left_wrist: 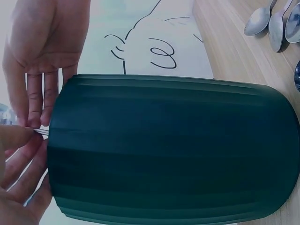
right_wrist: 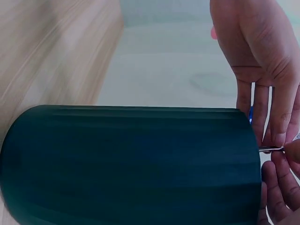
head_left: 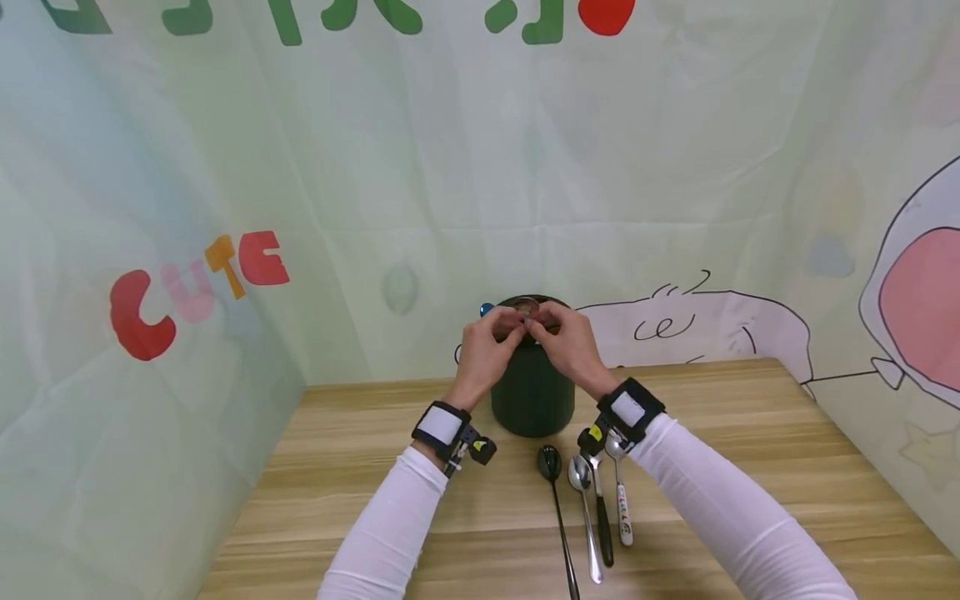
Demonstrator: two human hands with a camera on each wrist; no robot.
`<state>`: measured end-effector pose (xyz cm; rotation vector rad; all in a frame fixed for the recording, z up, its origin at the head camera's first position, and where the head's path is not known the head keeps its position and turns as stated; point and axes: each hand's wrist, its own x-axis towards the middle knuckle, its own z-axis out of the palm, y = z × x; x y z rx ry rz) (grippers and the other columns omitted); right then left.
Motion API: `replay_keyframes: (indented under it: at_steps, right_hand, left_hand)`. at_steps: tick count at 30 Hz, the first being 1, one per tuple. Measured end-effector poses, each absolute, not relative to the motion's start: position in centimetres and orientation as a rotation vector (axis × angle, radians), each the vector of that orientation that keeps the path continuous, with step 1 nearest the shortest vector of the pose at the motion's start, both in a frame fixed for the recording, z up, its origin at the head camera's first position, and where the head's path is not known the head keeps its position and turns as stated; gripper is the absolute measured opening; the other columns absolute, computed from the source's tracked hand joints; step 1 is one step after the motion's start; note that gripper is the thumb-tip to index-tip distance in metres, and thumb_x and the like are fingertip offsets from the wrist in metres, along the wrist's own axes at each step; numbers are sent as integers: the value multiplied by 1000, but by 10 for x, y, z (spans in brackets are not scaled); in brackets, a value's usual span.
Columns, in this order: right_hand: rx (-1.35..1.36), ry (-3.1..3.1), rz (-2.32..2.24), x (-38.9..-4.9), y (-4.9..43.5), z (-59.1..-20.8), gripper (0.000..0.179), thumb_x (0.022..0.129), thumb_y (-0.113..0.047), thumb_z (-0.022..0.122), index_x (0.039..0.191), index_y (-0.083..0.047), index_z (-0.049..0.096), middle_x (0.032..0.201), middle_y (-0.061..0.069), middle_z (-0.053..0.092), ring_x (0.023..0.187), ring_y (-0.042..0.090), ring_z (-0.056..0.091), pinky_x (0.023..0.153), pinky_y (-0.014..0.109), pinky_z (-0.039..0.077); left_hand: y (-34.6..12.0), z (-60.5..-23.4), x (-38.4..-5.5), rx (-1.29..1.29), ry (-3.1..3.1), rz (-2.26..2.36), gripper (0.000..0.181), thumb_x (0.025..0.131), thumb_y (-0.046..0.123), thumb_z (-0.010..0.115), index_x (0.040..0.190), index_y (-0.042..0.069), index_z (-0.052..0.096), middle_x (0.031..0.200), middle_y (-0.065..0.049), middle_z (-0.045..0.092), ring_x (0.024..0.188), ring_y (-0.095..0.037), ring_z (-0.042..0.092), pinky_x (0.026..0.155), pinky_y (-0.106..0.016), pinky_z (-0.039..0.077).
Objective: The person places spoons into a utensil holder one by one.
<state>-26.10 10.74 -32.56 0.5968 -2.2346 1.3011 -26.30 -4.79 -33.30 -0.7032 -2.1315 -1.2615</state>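
Note:
Above the rim of a dark green ribbed container (head_left: 532,392), a metal spoon (head_left: 528,306) stands with its shiny rounded end up. My left hand (head_left: 483,350) pinches it from the left between thumb and fingers. From the other side, my right hand (head_left: 572,340) pinches it too, fingertips meeting those of the left. The left wrist view shows the spoon's thin metal handle (left_wrist: 41,132) at the container's edge; its lower part is hidden inside. Something blue (head_left: 486,309) shows at the rim beside my left fingers.
In front of the container, several spoons lie side by side on the wooden table (head_left: 360,483): a black long-handled one (head_left: 550,463), a silver one (head_left: 588,533), one with a black handle (head_left: 604,529) and one with a printed white handle (head_left: 624,517). A printed cloth (head_left: 450,167) hangs behind.

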Motion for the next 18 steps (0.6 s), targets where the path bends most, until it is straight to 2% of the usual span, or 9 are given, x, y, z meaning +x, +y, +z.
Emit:
replay_keyframes:
  at_steps: [7,18]
  right_hand:
    - [613,-2249,1286,-261,110,-328,9,89,-18,62,96,-14,63,85,-1,64,78,12,57,71,37,50]
    - [645,-2313,1124,-263,108,-337,10,87,-18,64,97,-17,65,87,-3,66,83,11,58,74,39,49]
  left_hand:
    - [-49,-333,-263,-681,-2155,-1269,19,85,10,65,103,10,60,88,-1,67,79,-6,59,72,-33,51]
    - [-54,-332,-258,-642,-2202,-1161,12,88,12,63,100,9,63,89,0,66,75,-6,58,69,-33,51]
